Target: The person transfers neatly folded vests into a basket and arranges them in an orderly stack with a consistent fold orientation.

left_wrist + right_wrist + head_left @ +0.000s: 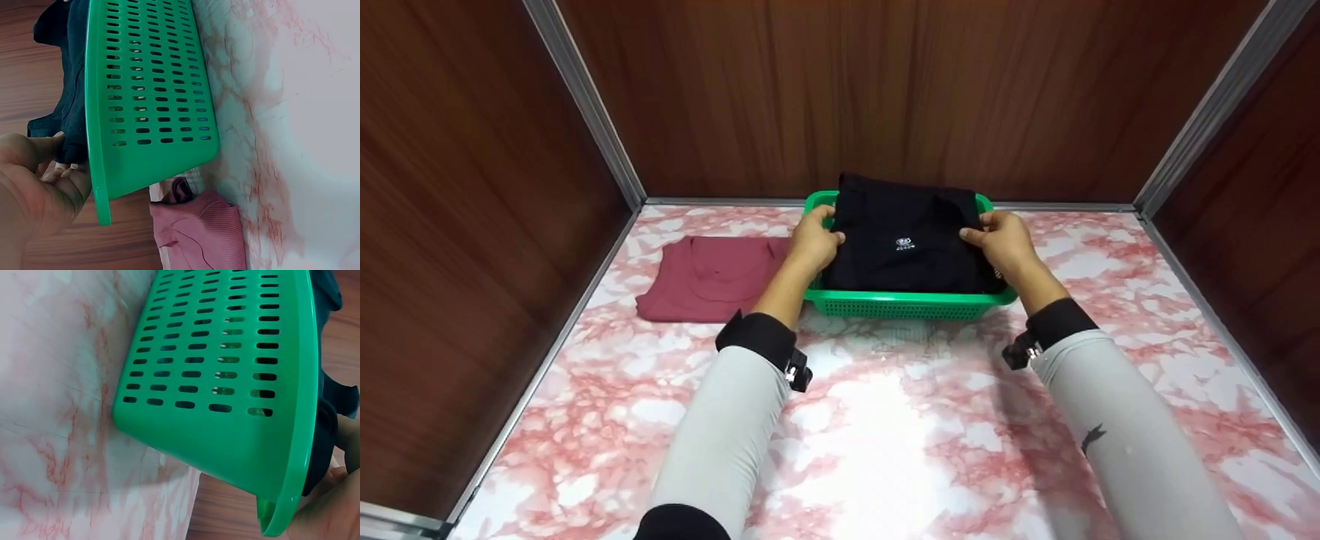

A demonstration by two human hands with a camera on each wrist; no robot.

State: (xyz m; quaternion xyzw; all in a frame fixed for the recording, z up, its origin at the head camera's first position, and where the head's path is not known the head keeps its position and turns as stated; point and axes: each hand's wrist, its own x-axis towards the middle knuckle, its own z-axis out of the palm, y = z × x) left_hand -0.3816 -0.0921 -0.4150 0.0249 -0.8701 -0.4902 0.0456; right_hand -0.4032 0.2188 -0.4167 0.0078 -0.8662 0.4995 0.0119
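Observation:
A folded black shirt with a small white print lies over the green plastic basket, its front part inside the rim. My left hand pinches the shirt's left edge, thumb on top. In the left wrist view, the left hand's fingers curl under the dark cloth just above the rim. On the opposite side, my right hand pinches the shirt's right edge, its thumb lying on the cloth. The right wrist view shows only part of that hand, behind the basket's corner.
Left of the basket, a folded maroon shirt lies on the pink-and-white marbled table. A brown wood-grain panel rises close behind the basket, with similar panels to the left and right. Light-coloured items show through the basket's slots.

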